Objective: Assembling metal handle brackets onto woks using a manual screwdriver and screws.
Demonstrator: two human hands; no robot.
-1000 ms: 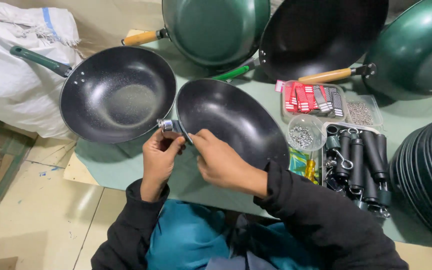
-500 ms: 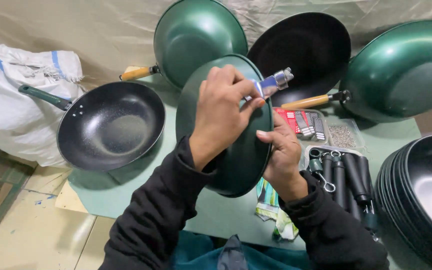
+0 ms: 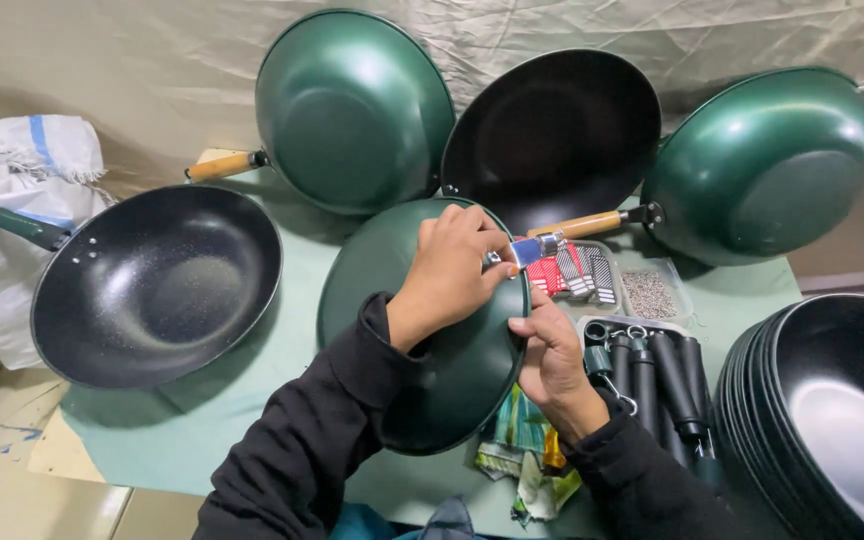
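Above the pale green table cover (image 3: 202,430), a round dark green metal wok (image 3: 442,370) stands tilted, underside up. Left hand (image 3: 452,275) pinches a small silver bracket (image 3: 532,248) at its rim; right hand (image 3: 552,355) grips the rim's edge.

I'm looking down on a table (image 3: 222,420) covered in pale green cloth. At its left lies a black non-stick wok with a green handle (image 3: 157,285), bowl up. Along the back, two green woks with wooden handles (image 3: 352,110) (image 3: 762,165) and one black-lined wok (image 3: 552,135) lean against the backdrop. At right I see a clear tray of small screws (image 3: 649,294), black handle pieces (image 3: 667,375), colourful wrappers (image 3: 527,465) and a stack of dark woks (image 3: 832,420).
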